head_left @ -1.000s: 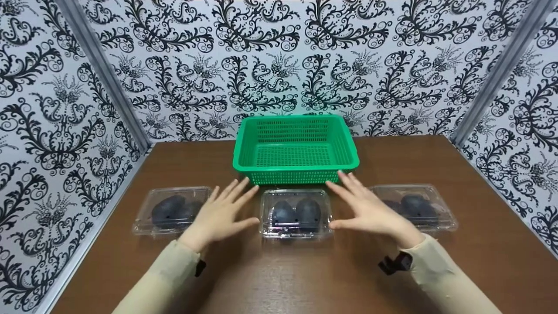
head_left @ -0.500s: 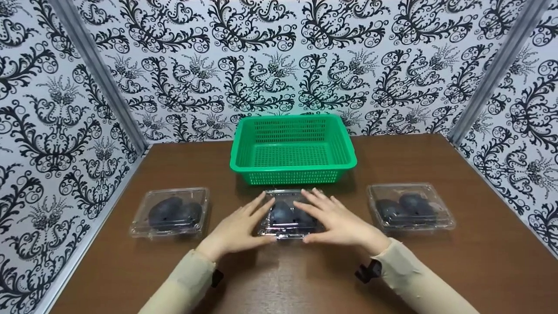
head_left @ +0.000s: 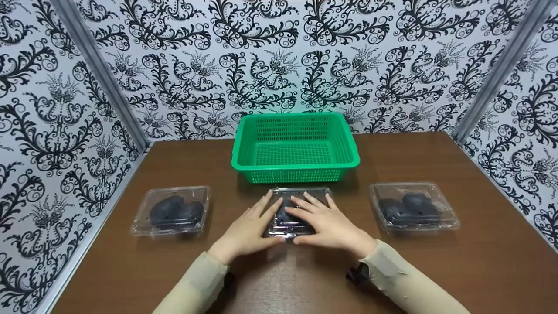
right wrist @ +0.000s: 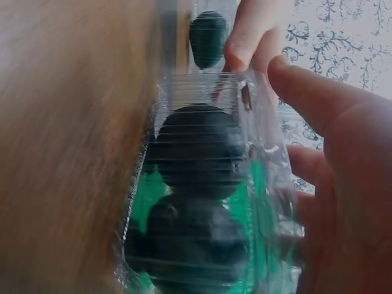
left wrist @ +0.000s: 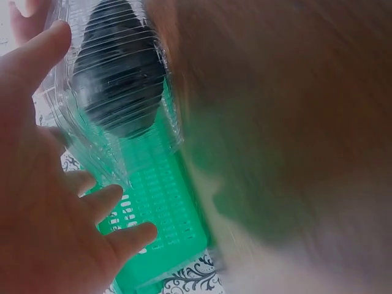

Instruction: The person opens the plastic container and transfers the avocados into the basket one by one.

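Plainly, from my remote seat, I see the left hand [head_left: 250,229] and the right hand [head_left: 329,224] laid over the middle box [head_left: 283,232] from either side, fingers straight and spread, thumbs at its near edge with a small gap between their tips. Neither looks clamped on it; how firmly they press I cannot tell. To my eye, the wide spread suits smooth, clear plastic, sharing contact across both halves. Inside show two dark, rounded objects [right wrist: 199,153], which the box probably keeps from rolling.

Farther out, the left box [head_left: 192,193] and the right box [head_left: 392,192] lie well apart, perhaps so that hands fit between. Just beyond the middle box, the green basket [head_left: 296,167] stands upright on the brown table [head_left: 279,279].
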Action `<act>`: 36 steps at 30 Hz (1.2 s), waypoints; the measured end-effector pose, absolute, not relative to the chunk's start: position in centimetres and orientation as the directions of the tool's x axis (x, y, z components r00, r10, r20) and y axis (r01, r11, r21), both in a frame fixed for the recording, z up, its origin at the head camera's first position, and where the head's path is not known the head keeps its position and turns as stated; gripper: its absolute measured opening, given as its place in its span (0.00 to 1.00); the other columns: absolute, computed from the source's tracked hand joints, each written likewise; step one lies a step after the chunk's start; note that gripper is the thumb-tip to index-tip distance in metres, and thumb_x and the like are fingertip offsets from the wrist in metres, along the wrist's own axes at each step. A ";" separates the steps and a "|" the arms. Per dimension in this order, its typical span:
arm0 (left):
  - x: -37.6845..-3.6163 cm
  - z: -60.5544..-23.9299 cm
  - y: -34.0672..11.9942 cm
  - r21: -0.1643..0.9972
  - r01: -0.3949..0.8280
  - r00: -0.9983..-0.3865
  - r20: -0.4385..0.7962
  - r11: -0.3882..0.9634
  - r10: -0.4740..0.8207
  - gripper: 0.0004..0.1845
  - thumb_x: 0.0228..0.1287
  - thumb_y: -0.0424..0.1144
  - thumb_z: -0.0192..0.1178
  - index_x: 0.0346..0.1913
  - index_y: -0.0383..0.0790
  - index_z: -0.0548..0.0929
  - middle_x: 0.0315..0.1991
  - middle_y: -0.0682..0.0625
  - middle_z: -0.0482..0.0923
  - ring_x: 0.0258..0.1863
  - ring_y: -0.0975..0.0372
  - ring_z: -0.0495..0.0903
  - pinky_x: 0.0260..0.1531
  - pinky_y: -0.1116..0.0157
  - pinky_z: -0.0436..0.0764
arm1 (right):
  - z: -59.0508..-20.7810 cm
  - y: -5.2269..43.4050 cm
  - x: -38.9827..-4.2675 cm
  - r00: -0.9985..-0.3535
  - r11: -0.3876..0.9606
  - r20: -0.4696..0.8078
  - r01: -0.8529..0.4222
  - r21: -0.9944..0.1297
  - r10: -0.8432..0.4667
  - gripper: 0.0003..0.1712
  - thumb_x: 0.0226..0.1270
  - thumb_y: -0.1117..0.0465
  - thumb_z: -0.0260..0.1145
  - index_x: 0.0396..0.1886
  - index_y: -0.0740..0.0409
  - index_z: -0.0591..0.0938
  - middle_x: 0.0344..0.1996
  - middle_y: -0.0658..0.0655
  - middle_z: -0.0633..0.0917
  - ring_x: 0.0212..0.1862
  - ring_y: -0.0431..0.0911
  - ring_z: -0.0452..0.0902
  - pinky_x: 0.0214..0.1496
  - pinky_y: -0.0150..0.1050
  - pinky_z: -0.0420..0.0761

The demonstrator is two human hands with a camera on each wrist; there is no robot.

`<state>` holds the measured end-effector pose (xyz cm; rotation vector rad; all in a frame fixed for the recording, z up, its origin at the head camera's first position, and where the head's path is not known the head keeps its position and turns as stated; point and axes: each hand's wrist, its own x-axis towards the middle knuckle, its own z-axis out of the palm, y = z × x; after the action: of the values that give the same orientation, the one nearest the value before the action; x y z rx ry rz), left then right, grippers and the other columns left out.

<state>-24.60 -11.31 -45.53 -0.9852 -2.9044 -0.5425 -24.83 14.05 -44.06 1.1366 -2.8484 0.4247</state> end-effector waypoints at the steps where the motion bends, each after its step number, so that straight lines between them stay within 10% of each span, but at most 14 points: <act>1: -24.6 -45.6 -11.1 0.314 0.596 -0.799 0.136 0.739 0.586 0.50 0.60 0.67 0.57 0.77 0.50 0.48 0.77 0.44 0.38 0.74 0.51 0.46 0.67 0.44 0.59 | -44.2 14.0 -24.9 -0.732 0.699 0.151 -0.680 -0.222 -0.664 0.43 0.60 0.31 0.61 0.73 0.35 0.63 0.75 0.46 0.57 0.75 0.52 0.46 0.69 0.70 0.39; 18: -25.0 -45.8 -10.6 0.387 0.593 -0.798 0.163 0.706 0.580 0.49 0.59 0.66 0.59 0.77 0.49 0.52 0.77 0.44 0.39 0.73 0.49 0.48 0.67 0.46 0.60 | -45.9 13.6 -25.1 -0.748 0.763 0.298 -0.641 -0.090 -0.593 0.39 0.60 0.26 0.54 0.70 0.31 0.68 0.70 0.44 0.66 0.72 0.52 0.56 0.68 0.70 0.46; 28: -25.6 -46.9 -10.9 0.674 0.477 -0.839 0.156 0.564 0.522 0.62 0.51 0.60 0.70 0.78 0.52 0.36 0.77 0.44 0.29 0.70 0.44 0.54 0.60 0.49 0.71 | -46.0 13.5 -24.9 -0.737 0.749 0.331 -0.652 -0.120 -0.589 0.36 0.61 0.29 0.57 0.68 0.32 0.70 0.70 0.45 0.67 0.71 0.54 0.59 0.68 0.70 0.46; 36: -26.5 -48.1 -11.0 0.886 0.304 -0.855 0.091 0.351 0.511 0.66 0.49 0.45 0.76 0.75 0.34 0.33 0.72 0.31 0.49 0.65 0.49 0.65 0.65 0.53 0.64 | -45.8 13.6 -24.9 -0.739 0.756 0.336 -0.646 -0.109 -0.583 0.35 0.62 0.29 0.56 0.68 0.32 0.71 0.69 0.44 0.68 0.71 0.53 0.59 0.69 0.69 0.46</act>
<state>-26.47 -10.96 -48.10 -0.8401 -2.7417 -1.7210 -24.88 13.62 -45.84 0.9571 -2.6722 0.3169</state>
